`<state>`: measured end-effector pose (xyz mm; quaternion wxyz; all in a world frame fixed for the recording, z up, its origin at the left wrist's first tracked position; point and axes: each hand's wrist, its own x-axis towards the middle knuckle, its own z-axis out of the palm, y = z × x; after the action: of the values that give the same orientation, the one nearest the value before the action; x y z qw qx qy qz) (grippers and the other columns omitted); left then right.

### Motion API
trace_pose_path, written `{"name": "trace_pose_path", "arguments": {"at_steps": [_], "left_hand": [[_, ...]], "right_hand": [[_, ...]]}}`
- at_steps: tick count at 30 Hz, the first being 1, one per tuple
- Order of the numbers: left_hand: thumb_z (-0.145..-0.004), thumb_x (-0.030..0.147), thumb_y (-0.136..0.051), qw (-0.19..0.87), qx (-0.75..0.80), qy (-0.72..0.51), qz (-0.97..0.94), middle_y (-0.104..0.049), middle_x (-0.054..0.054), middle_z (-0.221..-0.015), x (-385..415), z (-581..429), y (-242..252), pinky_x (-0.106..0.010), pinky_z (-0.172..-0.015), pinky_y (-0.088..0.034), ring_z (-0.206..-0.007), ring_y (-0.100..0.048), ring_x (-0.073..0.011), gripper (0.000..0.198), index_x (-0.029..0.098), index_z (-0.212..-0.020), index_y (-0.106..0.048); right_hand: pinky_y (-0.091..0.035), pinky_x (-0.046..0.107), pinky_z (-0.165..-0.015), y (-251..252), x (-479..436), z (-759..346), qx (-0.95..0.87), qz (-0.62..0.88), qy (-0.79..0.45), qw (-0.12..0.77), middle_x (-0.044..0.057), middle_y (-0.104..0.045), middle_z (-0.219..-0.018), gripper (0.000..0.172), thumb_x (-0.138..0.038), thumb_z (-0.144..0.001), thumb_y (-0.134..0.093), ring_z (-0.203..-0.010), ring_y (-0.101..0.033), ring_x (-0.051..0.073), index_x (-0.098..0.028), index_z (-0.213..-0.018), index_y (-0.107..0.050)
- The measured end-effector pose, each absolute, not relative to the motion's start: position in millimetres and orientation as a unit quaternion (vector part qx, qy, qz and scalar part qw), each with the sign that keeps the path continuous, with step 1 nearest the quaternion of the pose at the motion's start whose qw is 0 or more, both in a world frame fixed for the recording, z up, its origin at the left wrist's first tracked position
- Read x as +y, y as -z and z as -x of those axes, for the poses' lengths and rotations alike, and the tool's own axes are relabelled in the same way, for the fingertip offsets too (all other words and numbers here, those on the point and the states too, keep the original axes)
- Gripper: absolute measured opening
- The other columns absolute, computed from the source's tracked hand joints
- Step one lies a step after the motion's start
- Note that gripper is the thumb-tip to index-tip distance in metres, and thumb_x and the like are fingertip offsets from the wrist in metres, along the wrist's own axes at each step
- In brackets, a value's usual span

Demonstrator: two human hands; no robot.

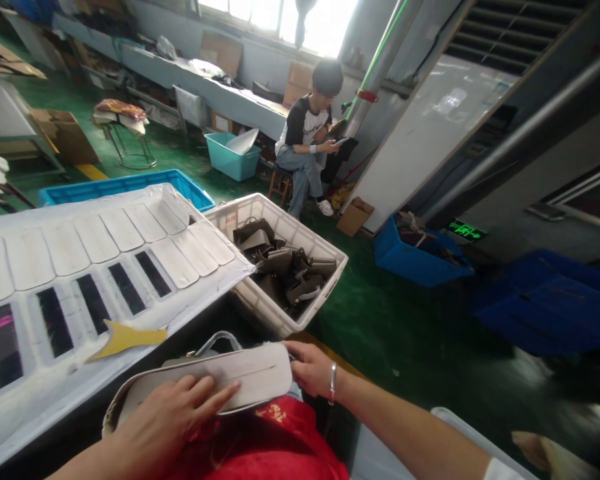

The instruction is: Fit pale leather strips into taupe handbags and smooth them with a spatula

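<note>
Single view, from wearer's head, facing forward and down across white plastic crate. Close range: left hand and right hand, crate's near side. Middle range: crate itself. Far: seated person, window, beyond crate. Frame appears tilted.

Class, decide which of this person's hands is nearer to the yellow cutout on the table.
Left. The left hand rests on the white panel, on the near side of the yellow cutout; the right hand is at the panel's right end, farther from the cutout.
</note>
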<state>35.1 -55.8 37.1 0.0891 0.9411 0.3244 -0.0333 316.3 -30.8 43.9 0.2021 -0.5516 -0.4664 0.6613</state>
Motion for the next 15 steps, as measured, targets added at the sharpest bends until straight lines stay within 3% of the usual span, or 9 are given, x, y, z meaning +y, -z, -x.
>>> {"name": "trace_pose_path", "arguments": {"at_steps": [4,9,12,15], "left_hand": [[-0.079,0.010,-0.052,0.097,0.307,0.071,-0.944,-0.060,-0.004,-0.107,-42.8,-42.8,-33.0,-0.027,-0.059,-0.042,-0.070,-0.057,-0.0168,0.068,0.035,-0.138,-0.030],[-0.085,0.017,-0.051,0.076,0.277,0.044,-0.957,-0.063,-0.003,-0.096,-49.7,-32.2,-23.1,-0.029,-0.061,-0.043,-0.075,-0.057,-0.0187,0.049,0.031,-0.131,-0.042],[-0.085,0.017,-0.051,0.044,0.281,0.037,-0.958,-0.064,-0.005,-0.094,-57.5,-31.1,-23.8,-0.030,-0.062,-0.044,-0.076,-0.057,-0.0200,0.046,0.026,-0.130,-0.045],[-0.083,0.015,-0.051,0.026,0.280,0.046,-0.958,-0.064,-0.006,-0.096,-59.6,-34.6,-31.2,-0.031,-0.062,-0.045,-0.076,-0.057,-0.0207,0.047,0.023,-0.129,-0.046]], "right_hand": [[-0.025,0.014,-0.029,-49.8,-30.9,-318.3,-0.469,0.556,-0.659,0.188,-0.011,-0.044,-0.040,0.056,-0.015,-0.068,-0.047,-0.026,-0.032,0.004,-0.015,-0.125,-0.049],[-0.042,0.021,-0.042,-30.7,-17.9,-346.7,-0.327,0.497,-0.787,0.162,-0.004,-0.056,-0.055,0.056,-0.043,-0.079,-0.048,-0.042,-0.054,0.012,-0.020,-0.130,-0.039],[-0.046,0.022,-0.055,7.0,-7.0,-354.0,-0.233,0.554,-0.780,0.172,-0.003,-0.056,-0.064,0.031,-0.038,-0.084,-0.044,-0.054,-0.058,0.009,-0.018,-0.107,-0.052],[-0.047,0.023,-0.057,48.1,1.0,-333.2,-0.247,0.573,-0.775,0.099,0.000,-0.056,-0.064,0.013,-0.024,-0.084,-0.051,-0.055,-0.056,0.009,-0.012,-0.085,-0.057]]}}
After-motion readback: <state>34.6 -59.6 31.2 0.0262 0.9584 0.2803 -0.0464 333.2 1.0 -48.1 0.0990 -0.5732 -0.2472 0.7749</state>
